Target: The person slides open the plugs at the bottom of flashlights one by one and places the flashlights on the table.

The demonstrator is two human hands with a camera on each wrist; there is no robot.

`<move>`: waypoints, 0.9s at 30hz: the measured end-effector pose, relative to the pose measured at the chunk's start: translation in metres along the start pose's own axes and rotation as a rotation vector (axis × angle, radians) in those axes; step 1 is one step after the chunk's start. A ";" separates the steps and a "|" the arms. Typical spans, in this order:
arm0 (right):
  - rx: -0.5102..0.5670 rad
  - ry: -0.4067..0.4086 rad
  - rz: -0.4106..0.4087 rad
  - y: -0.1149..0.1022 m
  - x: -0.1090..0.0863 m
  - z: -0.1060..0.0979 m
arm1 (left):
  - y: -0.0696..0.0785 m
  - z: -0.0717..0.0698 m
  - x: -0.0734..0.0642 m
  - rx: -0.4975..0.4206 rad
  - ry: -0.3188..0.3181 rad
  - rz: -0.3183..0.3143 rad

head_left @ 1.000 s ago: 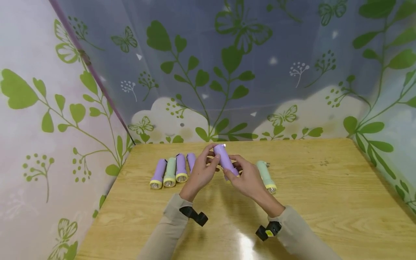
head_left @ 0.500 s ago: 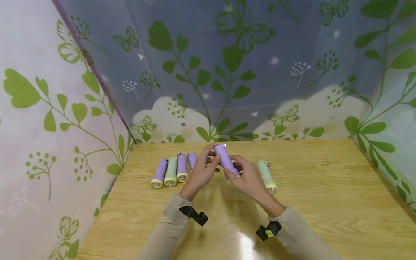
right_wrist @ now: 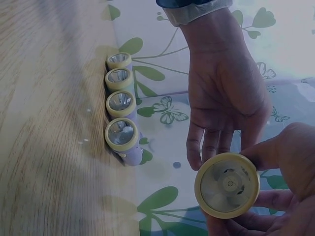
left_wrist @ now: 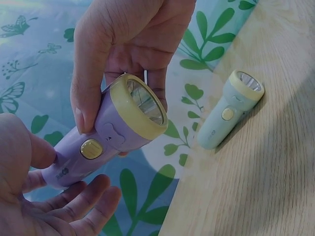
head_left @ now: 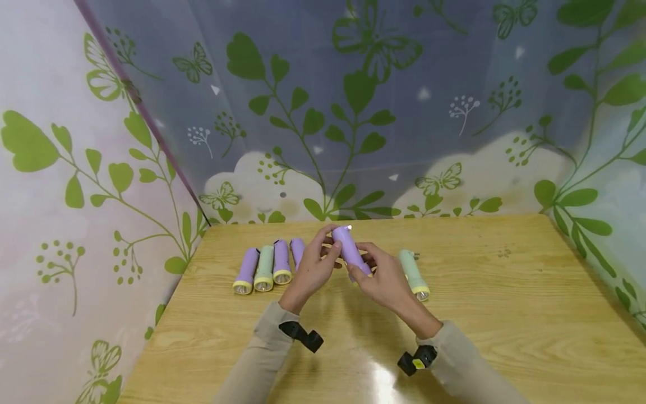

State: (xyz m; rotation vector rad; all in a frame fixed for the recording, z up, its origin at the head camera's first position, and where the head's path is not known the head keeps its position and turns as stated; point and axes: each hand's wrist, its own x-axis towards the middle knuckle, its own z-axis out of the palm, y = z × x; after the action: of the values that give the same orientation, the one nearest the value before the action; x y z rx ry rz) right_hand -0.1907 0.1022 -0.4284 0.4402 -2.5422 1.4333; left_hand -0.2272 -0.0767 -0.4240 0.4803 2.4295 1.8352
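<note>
Two hands hold one purple flashlight [left_wrist: 81,162], tilted, above the table [head_left: 504,325]. The left hand [head_left: 315,270] pinches the tail end between thumb and fingers, its remaining fingers loosely spread; the right hand [head_left: 384,276] has thumb and fingers bent round the lamp end. Casing: smooth, glossy cylinder, flaring to a pale yellow ring with clear lens and reflective bowl; ribbed oval yellow switch. A green flashlight [head_left: 413,274] lies right on wood-grain; four flashlights [head_left: 281,261] lie in a row at left.
</note>
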 end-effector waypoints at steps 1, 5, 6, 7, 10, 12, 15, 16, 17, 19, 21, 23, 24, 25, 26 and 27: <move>-0.001 -0.001 -0.003 0.000 0.000 0.000 | 0.000 0.000 0.000 0.003 0.000 0.001; -0.001 -0.001 -0.006 0.000 0.000 0.000 | 0.000 0.000 0.000 0.009 -0.003 0.007; -0.002 0.000 -0.005 0.000 0.000 0.001 | 0.000 0.000 0.000 0.010 -0.004 0.007; -0.004 0.000 -0.006 0.000 0.000 0.001 | 0.000 0.000 0.000 0.011 -0.005 0.007; -0.009 0.002 -0.010 0.000 0.000 0.001 | 0.000 0.000 0.000 0.006 -0.008 0.001; -0.013 0.003 -0.014 0.001 0.000 0.001 | 0.000 0.000 0.000 0.003 -0.009 -0.005; -0.014 0.000 -0.013 0.001 -0.001 0.002 | 0.000 -0.001 0.000 -0.001 -0.010 -0.009; -0.016 -0.002 -0.011 0.001 -0.001 0.002 | -0.001 -0.001 0.000 -0.003 -0.010 -0.011; -0.016 -0.004 -0.008 0.001 -0.001 0.002 | -0.001 -0.001 0.000 -0.003 -0.011 -0.012; -0.018 -0.007 -0.002 0.001 -0.001 0.001 | -0.001 -0.001 0.000 -0.006 -0.012 -0.012; -0.017 -0.008 0.004 0.000 0.000 0.001 | -0.002 -0.001 0.001 -0.009 -0.012 -0.009; -0.016 -0.006 0.006 -0.001 0.000 0.001 | -0.002 -0.001 0.001 -0.007 -0.012 -0.006; -0.015 -0.007 0.009 -0.001 0.000 0.001 | -0.002 -0.001 0.001 -0.010 -0.012 -0.007; -0.012 -0.007 0.010 -0.001 0.000 0.001 | -0.002 -0.001 0.001 -0.013 -0.012 -0.008; -0.012 -0.007 0.010 -0.001 0.000 0.001 | -0.003 -0.001 0.001 -0.014 -0.013 -0.008; -0.010 -0.008 0.008 0.000 0.000 0.001 | -0.003 -0.001 0.001 -0.014 -0.014 -0.008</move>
State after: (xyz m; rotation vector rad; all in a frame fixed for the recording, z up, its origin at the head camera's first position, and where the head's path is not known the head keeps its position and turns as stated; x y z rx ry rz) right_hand -0.1903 0.1011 -0.4287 0.4353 -2.5596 1.4234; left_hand -0.2292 -0.0778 -0.4262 0.4796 2.4038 1.8385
